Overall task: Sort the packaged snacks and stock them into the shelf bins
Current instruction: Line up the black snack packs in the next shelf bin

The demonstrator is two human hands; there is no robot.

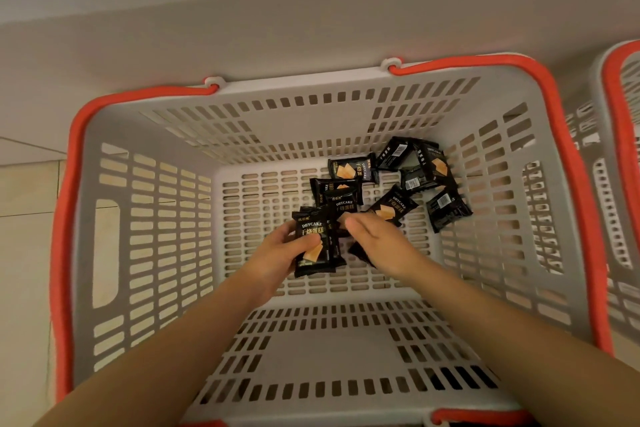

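Head view. Both forearms reach down into a grey slotted shopping basket point(152, 253) with orange-red handles. The left hand point(277, 253) holds a small stack of black DRYCAKE snack packs point(313, 243); its grip is closed on the stack, thumb across the front of the top pack, printed face up. The right hand point(375, 239) lies just beside the stack, palm down, fingers extended toward the packs. Its fingertips touch a pack at the top of the stack; whether its grip holds that pack cannot be told.

Container contents: further loose DRYCAKE packs point(412, 180) lie on the basket floor, gathered toward the far right corner. Some lie face up with the cake picture showing. Others lie face down with the barcode showing. Several overlap.

A second basket point(620, 87) of the same kind stands just beside the first, at the right edge of the view. Both stand on a tiled floor point(27, 184) against a pale wall.
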